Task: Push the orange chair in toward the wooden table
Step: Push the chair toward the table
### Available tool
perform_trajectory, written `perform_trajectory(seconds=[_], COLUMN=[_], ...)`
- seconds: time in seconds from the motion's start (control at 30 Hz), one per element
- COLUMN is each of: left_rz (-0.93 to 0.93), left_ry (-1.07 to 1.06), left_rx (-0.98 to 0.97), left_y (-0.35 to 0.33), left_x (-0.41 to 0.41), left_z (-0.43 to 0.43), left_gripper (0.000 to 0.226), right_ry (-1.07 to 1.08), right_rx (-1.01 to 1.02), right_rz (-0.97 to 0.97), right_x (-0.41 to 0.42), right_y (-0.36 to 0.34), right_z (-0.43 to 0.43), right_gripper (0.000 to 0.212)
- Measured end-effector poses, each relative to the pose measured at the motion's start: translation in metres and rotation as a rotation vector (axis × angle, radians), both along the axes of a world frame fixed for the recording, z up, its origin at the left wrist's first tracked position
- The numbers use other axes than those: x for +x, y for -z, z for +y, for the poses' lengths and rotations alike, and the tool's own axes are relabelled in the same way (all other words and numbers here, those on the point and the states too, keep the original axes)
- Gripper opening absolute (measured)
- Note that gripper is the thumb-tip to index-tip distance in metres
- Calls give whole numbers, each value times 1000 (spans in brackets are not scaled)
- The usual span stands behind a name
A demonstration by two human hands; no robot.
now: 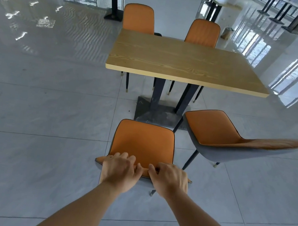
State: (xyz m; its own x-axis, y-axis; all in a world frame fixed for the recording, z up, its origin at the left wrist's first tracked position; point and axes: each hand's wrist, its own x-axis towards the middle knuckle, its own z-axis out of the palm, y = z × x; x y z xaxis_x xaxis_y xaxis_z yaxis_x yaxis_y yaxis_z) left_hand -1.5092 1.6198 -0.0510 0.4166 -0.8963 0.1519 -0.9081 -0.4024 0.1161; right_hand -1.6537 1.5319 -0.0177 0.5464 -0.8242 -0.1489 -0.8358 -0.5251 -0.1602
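An orange chair [143, 141] with a grey shell stands on the tiled floor directly in front of me, its seat facing the wooden table [183, 61]. A stretch of floor separates the seat's front edge from the table's near edge. My left hand [121, 170] grips the top of the chair's backrest at its left side, fingers curled over the rim. My right hand [169, 179] grips the same rim at its right side. Most of the backrest is hidden under my hands.
A second orange chair [221, 133] stands to the right, turned at an angle, close to the table's dark base [155, 113]. Two more orange chairs [139, 18] sit tucked at the table's far side. Glossy floor lies open to the left.
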Motion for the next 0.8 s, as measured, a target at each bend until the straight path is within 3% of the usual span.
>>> perform_trajectory(seconds=[0.8], left_rz=[-52], left_ry=[-68], left_rx=[-37], left_y=[8], left_x=[66], left_z=[-95], left_gripper=[40], right_ry=[-95], right_rx=[38], right_rz=[-94], right_x=[64], right_y=[5], right_z=[-105], right_gripper=[49])
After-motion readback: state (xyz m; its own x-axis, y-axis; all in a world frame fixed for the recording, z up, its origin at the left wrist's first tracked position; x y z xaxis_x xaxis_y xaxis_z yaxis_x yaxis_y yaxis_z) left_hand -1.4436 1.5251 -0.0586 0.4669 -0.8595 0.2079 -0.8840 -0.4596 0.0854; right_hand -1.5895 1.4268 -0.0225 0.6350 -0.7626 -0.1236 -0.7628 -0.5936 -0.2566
